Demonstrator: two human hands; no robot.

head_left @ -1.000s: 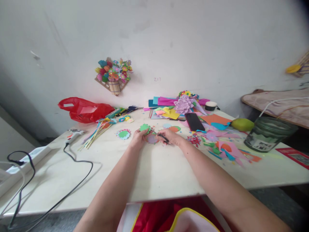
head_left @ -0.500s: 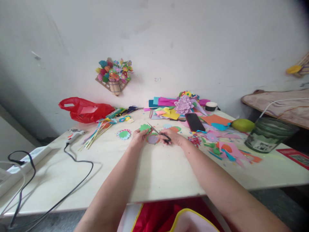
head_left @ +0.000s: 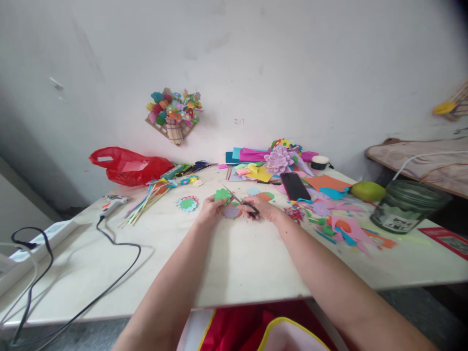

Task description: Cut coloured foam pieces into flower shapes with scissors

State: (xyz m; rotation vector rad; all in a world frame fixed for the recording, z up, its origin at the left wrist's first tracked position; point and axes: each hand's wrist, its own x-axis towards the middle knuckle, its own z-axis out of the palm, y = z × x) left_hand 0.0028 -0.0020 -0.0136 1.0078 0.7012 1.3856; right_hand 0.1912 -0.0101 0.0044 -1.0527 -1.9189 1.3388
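My left hand (head_left: 210, 209) is closed on a green scalloped disc (head_left: 222, 195), pinched at its lower left edge. The fingers of my right hand (head_left: 261, 206) are wrapped round the dark handles of a pair of scissors (head_left: 252, 209). Their blades point up and left, with the tips at the right edge of the green disc. A purple scalloped disc (head_left: 231, 211) lies on the table just below, between my hands. To the left rests a layered disc (head_left: 187, 204) with a green centre and a scalloped rim.
A glue gun (head_left: 111, 205) with its black cord lies at the left near a power strip (head_left: 51, 239). Behind are a red plastic bag (head_left: 133, 168) and thin sticks (head_left: 146, 207). At the right lie a phone (head_left: 295, 186), coloured scraps (head_left: 351, 226) and a glass jar (head_left: 407, 207).
The green disc has shifted slightly to the right and turned a little in my left hand. My right hand and the scissors stay almost in place.
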